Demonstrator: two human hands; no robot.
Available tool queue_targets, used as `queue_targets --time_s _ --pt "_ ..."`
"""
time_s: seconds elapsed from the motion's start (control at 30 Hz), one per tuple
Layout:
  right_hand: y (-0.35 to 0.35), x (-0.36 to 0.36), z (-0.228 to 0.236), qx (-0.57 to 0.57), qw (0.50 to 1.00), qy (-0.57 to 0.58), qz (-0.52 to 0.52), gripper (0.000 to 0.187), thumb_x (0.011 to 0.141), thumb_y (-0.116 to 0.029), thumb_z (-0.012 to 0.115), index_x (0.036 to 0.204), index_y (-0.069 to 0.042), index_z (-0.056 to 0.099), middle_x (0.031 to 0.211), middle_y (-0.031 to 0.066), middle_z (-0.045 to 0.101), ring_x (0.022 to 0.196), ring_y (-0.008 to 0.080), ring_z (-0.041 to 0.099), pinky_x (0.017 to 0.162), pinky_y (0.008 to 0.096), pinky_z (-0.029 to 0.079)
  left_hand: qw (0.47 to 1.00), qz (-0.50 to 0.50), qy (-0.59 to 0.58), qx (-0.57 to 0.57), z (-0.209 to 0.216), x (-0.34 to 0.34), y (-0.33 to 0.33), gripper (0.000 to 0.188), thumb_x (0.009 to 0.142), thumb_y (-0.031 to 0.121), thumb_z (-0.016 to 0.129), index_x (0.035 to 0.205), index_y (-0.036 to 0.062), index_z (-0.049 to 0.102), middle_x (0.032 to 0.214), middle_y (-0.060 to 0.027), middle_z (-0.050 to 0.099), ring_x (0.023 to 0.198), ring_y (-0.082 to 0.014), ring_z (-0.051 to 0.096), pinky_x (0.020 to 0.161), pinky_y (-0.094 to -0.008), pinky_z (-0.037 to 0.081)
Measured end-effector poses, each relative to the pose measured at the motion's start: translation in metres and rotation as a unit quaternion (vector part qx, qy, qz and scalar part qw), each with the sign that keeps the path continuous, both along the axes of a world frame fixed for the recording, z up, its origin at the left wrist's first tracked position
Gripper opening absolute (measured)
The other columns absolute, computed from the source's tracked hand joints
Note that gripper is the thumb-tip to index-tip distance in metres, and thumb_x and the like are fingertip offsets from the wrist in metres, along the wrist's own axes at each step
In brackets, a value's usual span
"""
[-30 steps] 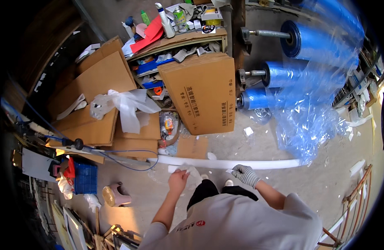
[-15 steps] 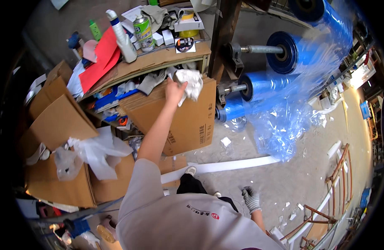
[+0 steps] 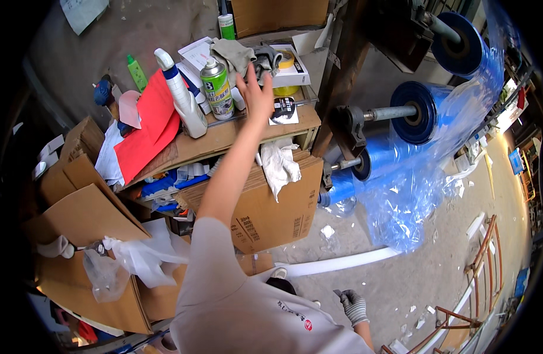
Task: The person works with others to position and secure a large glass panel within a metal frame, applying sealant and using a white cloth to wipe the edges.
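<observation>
My bare left hand [image 3: 256, 97] is open over the shelf top, fingers spread, with nothing in it. Its fingertips come near a grey work glove [image 3: 233, 55] and a darker glove [image 3: 266, 61]; whether they touch is unclear. Close beside the hand stand a green spray can [image 3: 217, 91] and a white spray bottle [image 3: 183, 97]. A crumpled white cloth [image 3: 279, 167] drapes over the edge of stacked cardboard sheets [image 3: 277, 212] under my forearm. Low at my side, my right hand [image 3: 353, 307] wears a striped grey glove. Its fingers are curled, and anything within them is hidden.
Rolls of blue plastic film [image 3: 422, 112] sit on metal shafts at the right, loose film hanging down. Red sheets [image 3: 147, 133] lie on the shelf's left part. Cardboard boxes [image 3: 88, 215] fill the left. A rusty metal frame [image 3: 486, 253] stands at the lower right.
My left hand has let go of the white cloth, which now hangs on the cardboard stack. The hand has moved up over the shelf top, and the view has shifted. My right hand stays low.
</observation>
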State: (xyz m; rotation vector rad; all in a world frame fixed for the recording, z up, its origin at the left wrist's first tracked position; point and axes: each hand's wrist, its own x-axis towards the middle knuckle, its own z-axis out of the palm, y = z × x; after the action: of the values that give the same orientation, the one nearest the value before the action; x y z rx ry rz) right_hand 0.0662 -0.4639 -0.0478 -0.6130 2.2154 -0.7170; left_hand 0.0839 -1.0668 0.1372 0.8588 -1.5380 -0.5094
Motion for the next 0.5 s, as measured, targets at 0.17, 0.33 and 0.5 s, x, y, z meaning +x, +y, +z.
queue_targets --time_s 0.17,0.33,0.5 --pt "0.004 0.007 -0.006 -0.013 0.998 0.06 0.032 0.01 0.085 -0.014 0.055 0.089 -0.006 0.06 0.068 0.0102 0.061 0.056 0.0169 0.054 0.055 0.0297 0.045 0.948 0.048 0.036 0.312 0.048 -0.017 -0.074 0.064 0.087 0.044 0.041 0.136 0.0056 0.024 0.137 -0.0291 0.021 0.127 -0.043 0.017 0.105 -0.0462 0.018" --pt "0.021 0.017 -0.032 -0.08 0.994 0.045 -0.059 0.011 0.087 -0.013 0.051 0.084 -0.004 0.057 0.066 0.0087 0.059 0.055 0.0145 0.052 0.053 0.0283 0.044 0.975 0.14 0.052 -0.167 0.088 -0.01 -0.043 0.067 0.08 0.028 0.058 0.134 0.0006 0.029 0.125 -0.0234 0.034 0.113 -0.0381 0.032 0.097 -0.0454 0.025" --pt "-0.019 0.009 -0.006 -0.21 0.917 -0.094 -0.324 0.014 0.09 -0.014 0.05 0.101 -0.005 0.047 0.08 0.0046 0.057 0.054 0.0095 0.05 0.053 0.0215 0.044 0.961 -0.079 -0.017 -0.265 0.07 0.036 0.12 0.071 0.075 0.018 0.061 0.134 -0.0038 0.028 0.116 -0.0202 0.039 0.105 -0.0348 0.037 0.093 -0.0429 0.027"
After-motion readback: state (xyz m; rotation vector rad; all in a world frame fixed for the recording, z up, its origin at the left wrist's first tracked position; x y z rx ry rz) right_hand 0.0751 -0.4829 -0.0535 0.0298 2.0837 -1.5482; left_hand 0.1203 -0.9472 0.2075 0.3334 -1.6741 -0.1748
